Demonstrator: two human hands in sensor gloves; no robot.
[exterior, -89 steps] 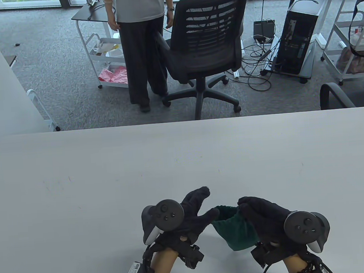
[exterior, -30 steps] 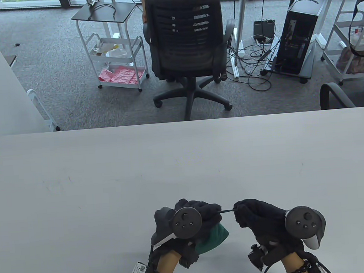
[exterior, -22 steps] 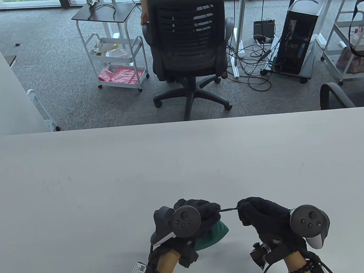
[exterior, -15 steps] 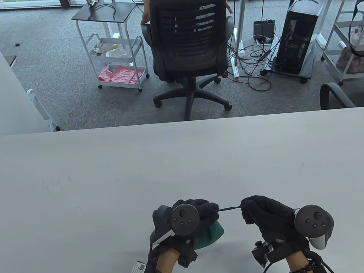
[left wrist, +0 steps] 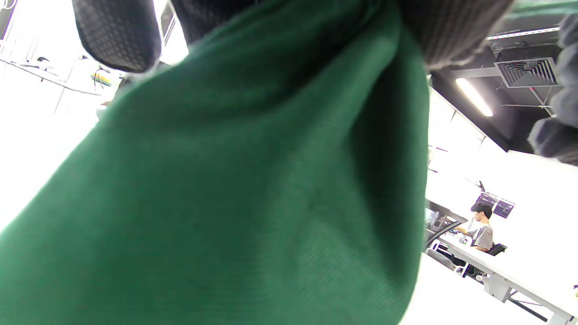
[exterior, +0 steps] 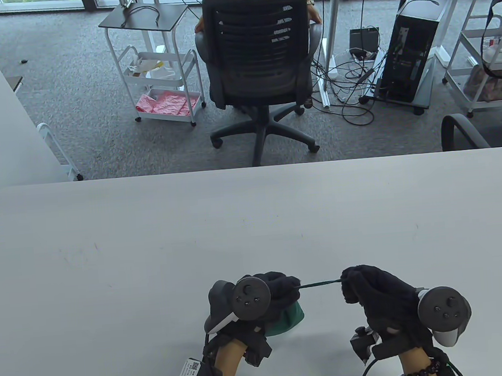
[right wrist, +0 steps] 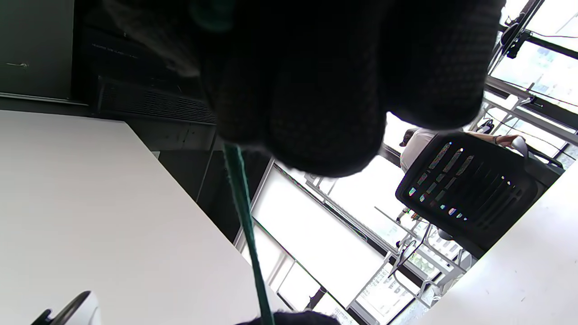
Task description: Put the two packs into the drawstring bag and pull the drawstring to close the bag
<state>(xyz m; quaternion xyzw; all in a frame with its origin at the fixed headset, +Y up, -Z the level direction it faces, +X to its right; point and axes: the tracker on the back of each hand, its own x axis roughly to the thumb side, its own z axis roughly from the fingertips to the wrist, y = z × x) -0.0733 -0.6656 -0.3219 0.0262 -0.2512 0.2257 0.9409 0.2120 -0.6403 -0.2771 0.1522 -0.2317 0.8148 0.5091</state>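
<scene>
Closing step imo: left hand (exterior: pixel 281 292) grips the green bag (exterior: pixel 287 319) neck, right hand (exterior: pixel 363 285) pinches the taut drawstring (exterior: pixel 320 283) lower-center of frame; next just needs more outward pull w/ bag held firm.

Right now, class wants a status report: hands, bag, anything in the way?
Left hand grips green bag neck. Right hand pinches taut drawstring. Table near hands unobstructed.

The left hand (exterior: pixel 276 292) covers most of the green bag (exterior: pixel 287 319), hiding its mouth and the 2 packs. Beyond the bag, an office chair (exterior: pixel 260 57) screens a person cut off at the top edge.
</scene>
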